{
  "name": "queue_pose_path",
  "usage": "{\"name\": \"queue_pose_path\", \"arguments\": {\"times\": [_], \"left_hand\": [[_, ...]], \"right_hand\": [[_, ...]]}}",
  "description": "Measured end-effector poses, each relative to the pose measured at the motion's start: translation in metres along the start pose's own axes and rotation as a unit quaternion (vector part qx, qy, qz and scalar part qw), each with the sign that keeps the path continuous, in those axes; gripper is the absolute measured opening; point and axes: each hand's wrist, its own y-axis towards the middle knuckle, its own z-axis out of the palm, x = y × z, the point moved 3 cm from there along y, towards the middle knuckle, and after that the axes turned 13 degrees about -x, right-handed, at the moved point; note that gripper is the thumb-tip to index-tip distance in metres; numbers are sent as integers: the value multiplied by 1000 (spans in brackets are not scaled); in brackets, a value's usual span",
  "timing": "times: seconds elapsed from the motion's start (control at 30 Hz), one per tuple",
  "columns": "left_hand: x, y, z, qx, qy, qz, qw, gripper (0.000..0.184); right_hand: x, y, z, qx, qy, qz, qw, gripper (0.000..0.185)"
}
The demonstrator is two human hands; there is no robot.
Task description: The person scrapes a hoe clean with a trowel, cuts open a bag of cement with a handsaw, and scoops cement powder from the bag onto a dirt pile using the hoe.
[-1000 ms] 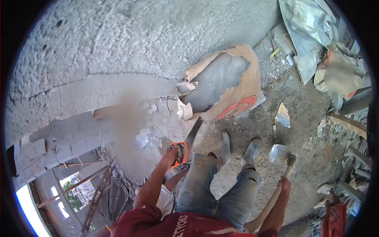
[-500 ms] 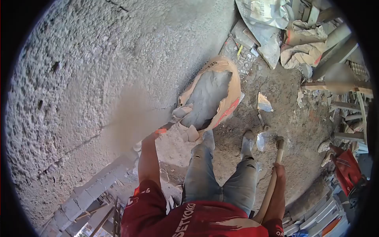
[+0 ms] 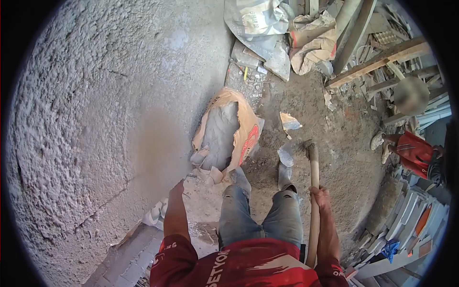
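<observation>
Alongside the right leg, a long wooden handle (image 3: 314, 167) extends over the dirt floor (image 3: 346, 162), its dark upper end beyond the toe of the right boot (image 3: 285, 178) and its lower end beside the red shirt (image 3: 258, 260). The right hand (image 3: 321, 195) is wrapped around it partway along, fingers curled on the wood. On the other side, the left hand (image 3: 177, 187) hangs in front of the rough grey wall (image 3: 86, 119); a blur obscures the area around its fingers, so whether it holds anything cannot be made out. Ahead of that hand, close by the wall, sits a torn brown paper sack (image 3: 247, 122), with grey powder (image 3: 220, 129) filling its ragged mouth and red print on its side. Beyond it lie a crumpled brown bag (image 3: 313, 40) and a pale sack (image 3: 258, 19). Farther right, a timber beam (image 3: 377, 62) slants near another person in red clothing (image 3: 415, 155).
</observation>
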Motion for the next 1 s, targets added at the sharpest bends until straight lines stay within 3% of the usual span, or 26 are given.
{"name": "queue_pose_path", "arguments": {"times": [0.1,0.13,0.17,0.2,0.23,0.27,0.33,0.37,0.4,0.47,0.6,0.67,0.77,0.83,1.0], "left_hand": [[-34,-1,-2,-26,14,-8,1000,40],[-80,-11,-11,-99,-223,-238,940,34],[-119,-30,-9,-158,-435,-439,770,30],[-136,-45,-2,-165,-442,-438,765,30],[-149,-60,2,-135,-367,-423,818,30],[-164,-72,6,-106,-289,-401,863,30],[-187,-89,18,-232,-99,-215,943,24],[-244,-101,4,-293,-61,-113,947,20],[-318,-117,-19,-348,-18,-12,937,16],[-392,-113,-26,-345,-99,73,931,10],[-499,-31,-25,-311,118,290,897,20],[-529,23,-12,-319,251,402,820,28],[-522,92,15,-214,336,472,787,24],[-511,116,26,-69,379,507,771,18],[-522,138,27,-23,394,565,724,18]], "right_hand": [[20,6,-10,10,-14,-78,997,28],[25,12,-13,16,-34,-122,992,29],[30,16,-17,25,-48,-144,988,32],[43,11,-23,30,-50,-153,986,32],[63,-3,-27,38,-55,-179,982,34],[81,-9,-32,44,-56,-207,976,37],[101,-14,-47,59,-92,-275,955,38],[109,-17,-53,66,-130,-328,933,41],[110,-10,-56,68,-127,-339,930,41],[103,12,-60,8,-248,-314,916,44],[107,24,-67,19,-294,-334,895,46],[96,26,-70,32,-290,-298,909,44],[62,25,-77,4,-303,-240,922,40],[35,21,-85,-6,-316,-208,926,40],[2,2,-95,-27,-283,-133,949,38]]}}
